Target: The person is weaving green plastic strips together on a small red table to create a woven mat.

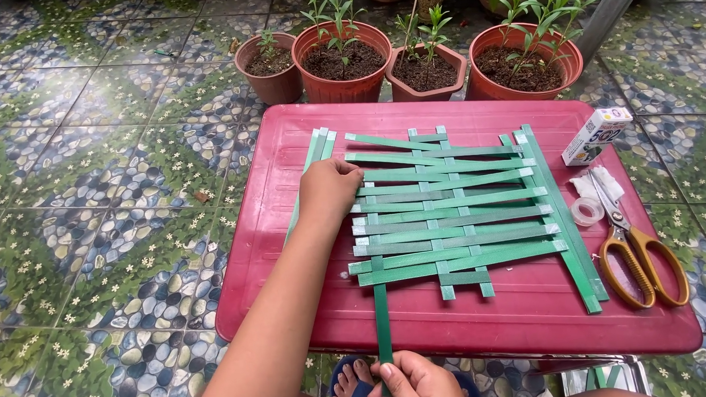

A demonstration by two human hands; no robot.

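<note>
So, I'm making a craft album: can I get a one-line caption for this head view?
Left hand steadies a woven mat of green strips on a red tray while the right hand pulls one strip.

Counted on and around the red table (310, 305)

There were four potted plants (342, 58), one pair of scissors (637, 248), one tape roll (586, 211), one small box (596, 135).

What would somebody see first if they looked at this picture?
Most likely the mat of woven green strips in the middle of the red table. The left hand presses on the mat's left edge, while the right hand at the bottom pinches one long green strip. Orange-handled scissors lie at the table's right side, and potted plants stand on the tiled floor behind.
</note>
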